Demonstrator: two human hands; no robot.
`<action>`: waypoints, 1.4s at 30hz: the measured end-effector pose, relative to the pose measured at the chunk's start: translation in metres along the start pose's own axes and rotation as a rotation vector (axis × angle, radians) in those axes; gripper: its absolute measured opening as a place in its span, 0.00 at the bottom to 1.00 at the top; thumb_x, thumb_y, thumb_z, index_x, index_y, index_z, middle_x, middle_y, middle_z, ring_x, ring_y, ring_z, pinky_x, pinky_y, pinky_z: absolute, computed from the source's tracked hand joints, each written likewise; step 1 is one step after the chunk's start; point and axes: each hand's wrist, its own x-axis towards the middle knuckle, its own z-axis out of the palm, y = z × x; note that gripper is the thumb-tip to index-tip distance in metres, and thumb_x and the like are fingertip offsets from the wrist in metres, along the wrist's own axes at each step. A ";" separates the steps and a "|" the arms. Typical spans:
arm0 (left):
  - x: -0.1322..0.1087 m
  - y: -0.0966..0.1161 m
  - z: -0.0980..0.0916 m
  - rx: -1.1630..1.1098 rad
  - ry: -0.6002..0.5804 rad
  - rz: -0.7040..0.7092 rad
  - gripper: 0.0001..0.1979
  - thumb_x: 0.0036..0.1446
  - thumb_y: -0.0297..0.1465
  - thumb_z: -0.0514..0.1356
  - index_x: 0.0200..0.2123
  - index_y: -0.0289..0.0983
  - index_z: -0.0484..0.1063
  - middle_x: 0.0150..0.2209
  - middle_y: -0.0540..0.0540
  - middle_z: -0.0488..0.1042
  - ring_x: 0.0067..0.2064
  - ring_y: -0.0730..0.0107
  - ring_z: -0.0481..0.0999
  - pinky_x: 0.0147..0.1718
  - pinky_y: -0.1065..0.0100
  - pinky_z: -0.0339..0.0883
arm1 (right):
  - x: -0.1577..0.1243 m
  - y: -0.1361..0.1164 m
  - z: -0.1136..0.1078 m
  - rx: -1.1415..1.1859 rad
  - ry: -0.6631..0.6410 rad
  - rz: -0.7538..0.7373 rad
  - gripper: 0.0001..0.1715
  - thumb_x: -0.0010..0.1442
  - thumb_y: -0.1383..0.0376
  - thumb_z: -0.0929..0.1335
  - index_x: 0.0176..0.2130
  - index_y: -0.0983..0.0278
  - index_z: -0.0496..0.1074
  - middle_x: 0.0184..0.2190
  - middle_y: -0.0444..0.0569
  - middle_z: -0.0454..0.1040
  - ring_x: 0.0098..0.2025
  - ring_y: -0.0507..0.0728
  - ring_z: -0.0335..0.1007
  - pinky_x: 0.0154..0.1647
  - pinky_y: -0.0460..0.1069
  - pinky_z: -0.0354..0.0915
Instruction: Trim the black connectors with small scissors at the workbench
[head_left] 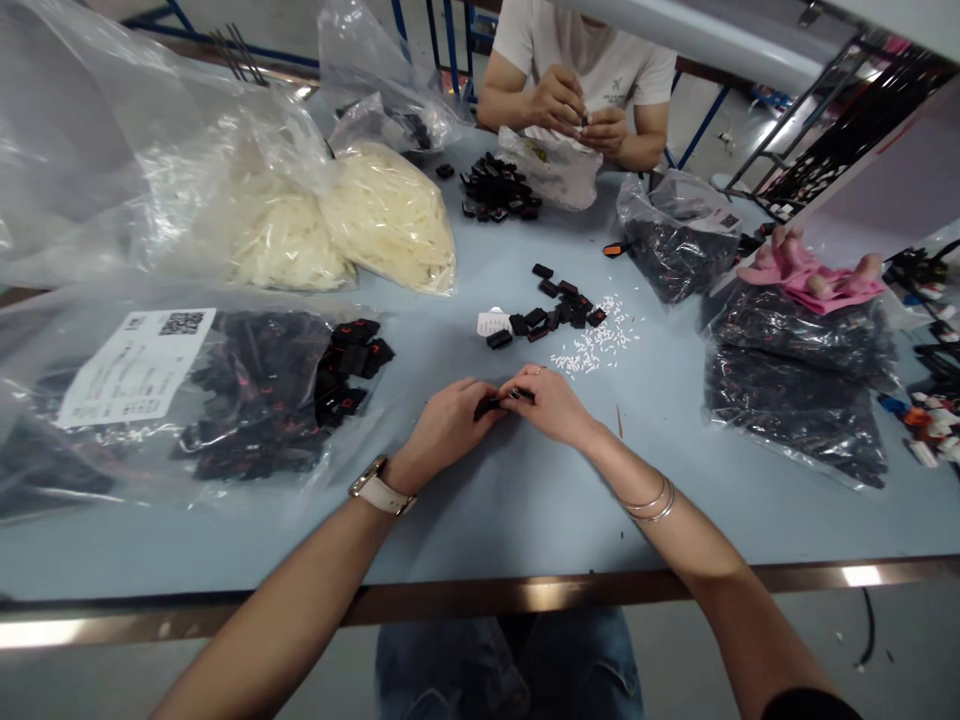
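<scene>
My left hand (452, 420) and my right hand (551, 403) meet over the near middle of the table, fingertips touching. The left fingers are closed on a black plastic connector housing (487, 406), mostly covered by the hand. My right fingers are pinched close against it, with a small dark piece showing between them; what exactly they hold is too small to make out. Just beyond lies a loose group of black connector housings (559, 312), some with red parts. Beside these is a scatter of tiny white pieces (592, 345).
At left lies a clear bag of black housings (255, 400), spilling some out. Behind it stand bags of cream-coloured parts (394, 215). On the right are stacked bags (795, 410) with a pink glove (817, 275) on top. Opposite, a co-worker (577, 100) handles something small near a black pile (499, 187).
</scene>
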 end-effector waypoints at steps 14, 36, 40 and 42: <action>0.000 0.001 0.000 0.010 0.000 -0.009 0.08 0.60 0.32 0.54 0.37 0.38 0.73 0.35 0.45 0.76 0.37 0.62 0.75 0.37 0.64 0.67 | -0.006 0.003 -0.005 -0.451 -0.093 -0.173 0.14 0.63 0.68 0.64 0.43 0.56 0.77 0.37 0.46 0.74 0.31 0.52 0.64 0.30 0.48 0.49; 0.000 -0.002 0.001 0.003 -0.002 -0.007 0.07 0.60 0.33 0.58 0.37 0.37 0.73 0.36 0.45 0.76 0.37 0.63 0.75 0.36 0.65 0.67 | 0.002 0.014 -0.029 -0.462 -0.073 0.142 0.10 0.60 0.64 0.67 0.30 0.62 0.77 0.30 0.50 0.75 0.31 0.54 0.66 0.29 0.48 0.49; -0.001 0.001 -0.001 0.000 -0.009 -0.010 0.07 0.60 0.33 0.58 0.38 0.36 0.73 0.36 0.44 0.76 0.38 0.62 0.75 0.37 0.65 0.67 | 0.004 0.015 -0.024 -0.436 -0.051 0.088 0.09 0.59 0.65 0.66 0.34 0.63 0.78 0.33 0.50 0.76 0.33 0.54 0.68 0.31 0.47 0.53; 0.000 0.002 -0.002 -0.003 -0.005 -0.008 0.07 0.60 0.33 0.58 0.37 0.37 0.73 0.36 0.45 0.76 0.38 0.63 0.75 0.37 0.65 0.67 | 0.003 0.013 -0.022 -0.340 -0.031 0.040 0.09 0.59 0.65 0.67 0.36 0.64 0.77 0.32 0.48 0.76 0.33 0.53 0.68 0.34 0.47 0.56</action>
